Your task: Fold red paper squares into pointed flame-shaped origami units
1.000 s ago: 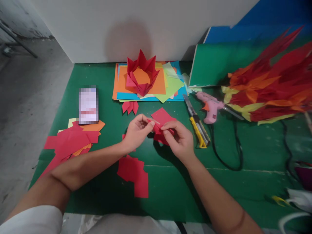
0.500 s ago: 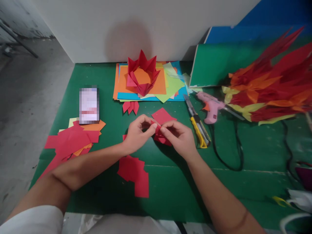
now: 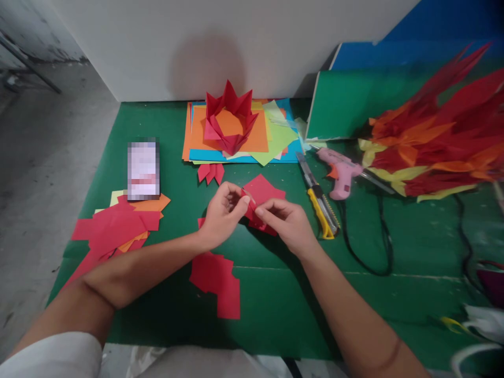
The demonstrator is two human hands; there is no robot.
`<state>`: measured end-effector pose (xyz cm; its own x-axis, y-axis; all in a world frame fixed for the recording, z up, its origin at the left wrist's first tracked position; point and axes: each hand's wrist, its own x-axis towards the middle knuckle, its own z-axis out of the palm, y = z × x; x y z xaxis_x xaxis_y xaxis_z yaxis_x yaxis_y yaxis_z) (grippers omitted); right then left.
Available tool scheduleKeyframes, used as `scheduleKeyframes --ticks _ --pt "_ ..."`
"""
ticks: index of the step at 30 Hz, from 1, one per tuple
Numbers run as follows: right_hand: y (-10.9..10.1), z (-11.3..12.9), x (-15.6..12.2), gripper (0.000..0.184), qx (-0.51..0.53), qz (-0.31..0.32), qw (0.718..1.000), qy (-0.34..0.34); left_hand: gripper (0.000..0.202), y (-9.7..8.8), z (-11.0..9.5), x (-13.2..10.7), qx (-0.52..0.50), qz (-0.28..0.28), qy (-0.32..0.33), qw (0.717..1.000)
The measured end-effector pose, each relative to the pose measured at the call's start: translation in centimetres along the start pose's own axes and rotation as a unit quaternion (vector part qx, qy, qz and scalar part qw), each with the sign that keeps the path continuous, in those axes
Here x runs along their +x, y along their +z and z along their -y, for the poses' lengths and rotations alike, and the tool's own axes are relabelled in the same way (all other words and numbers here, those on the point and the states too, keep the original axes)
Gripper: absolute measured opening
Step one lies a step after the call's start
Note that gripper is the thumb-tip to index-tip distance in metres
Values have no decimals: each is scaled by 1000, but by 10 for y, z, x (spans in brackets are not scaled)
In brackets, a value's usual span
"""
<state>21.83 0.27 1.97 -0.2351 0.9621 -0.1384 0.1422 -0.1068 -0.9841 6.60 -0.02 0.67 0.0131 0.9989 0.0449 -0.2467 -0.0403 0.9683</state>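
Between my two hands is a small folded piece of red paper (image 3: 249, 203), pinched at its edges. My left hand (image 3: 223, 214) grips its left side between thumb and forefinger. On its right side my right hand (image 3: 286, 220) has thumb and fingers closed on the paper. More red paper sheets (image 3: 263, 188) lie on the green table below and behind it. A cluster of small folded red points (image 3: 211, 173) rests beyond my left hand, and red paper squares (image 3: 214, 273) are spread nearer to me.
A pointed red paper ring (image 3: 232, 144) sits on stacked coloured sheets (image 3: 192, 139). To the right lie a yellow box cutter (image 3: 321, 205) and a pink glue gun (image 3: 342, 173) with its cord. A phone (image 3: 144, 170) and paper scraps (image 3: 118, 226) are at left; red-orange paper flames (image 3: 441, 136) at right.
Both hands have shifted slightly left with the folded red paper, and its long edge now shows more between the fingers. Everything on the table stays in place.
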Motion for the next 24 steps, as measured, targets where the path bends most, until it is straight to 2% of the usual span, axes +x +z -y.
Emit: scheduleKeyframes --ticks 7,12,17,24 --pt "1 5 -1 29 -24 -13 1000 -13 27 1 1 1 -50 12 -8 999" --pt "4 6 -2 25 -37 -49 998 -16 27 1 2 4 -62 -13 -12 998" --pt "3 3 -2 21 -63 -46 997 -21 27 -1 -1 6 -42 -43 -2 998" --pt "-2 -2 1 17 -151 -120 979 -65 20 -2 -2 5 -65 -33 -30 997"
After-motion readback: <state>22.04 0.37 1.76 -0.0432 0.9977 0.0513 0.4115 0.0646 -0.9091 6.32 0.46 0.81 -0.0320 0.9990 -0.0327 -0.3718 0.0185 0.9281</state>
